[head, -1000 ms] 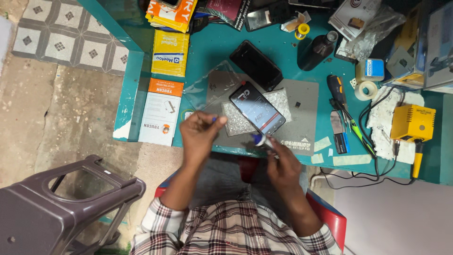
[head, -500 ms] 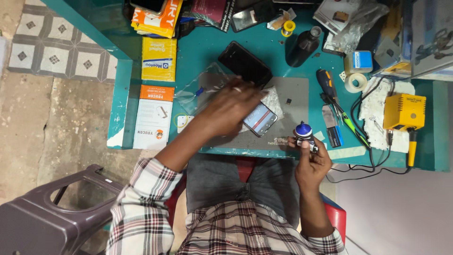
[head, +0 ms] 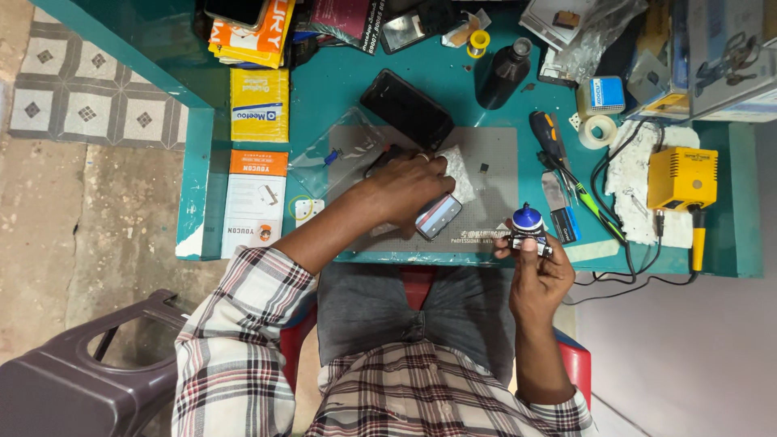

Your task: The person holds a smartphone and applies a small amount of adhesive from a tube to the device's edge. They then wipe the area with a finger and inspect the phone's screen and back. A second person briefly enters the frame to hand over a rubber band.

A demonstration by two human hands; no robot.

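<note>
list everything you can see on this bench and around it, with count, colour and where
phone: 1, dark, on grey mat under left hand
second phone: 1, black, mat's far edge
grey mat: 1, table centre
glue tube: 1, blue cap, in right hand
bottle: 1, black, table back
tape roll: 1, white, right of mat
yellow unit: 1, table right
boxes: 2, yellow and orange-white, table left
stool: 1, grey, floor left
left hand: on phone
right hand: holding tube

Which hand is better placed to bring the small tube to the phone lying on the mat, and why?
Probably the right hand: its fingers already pinch the blue-capped tube just off the mat's near edge. The left hand lies flat across the phone, steadying it, so it is occupied.
</note>
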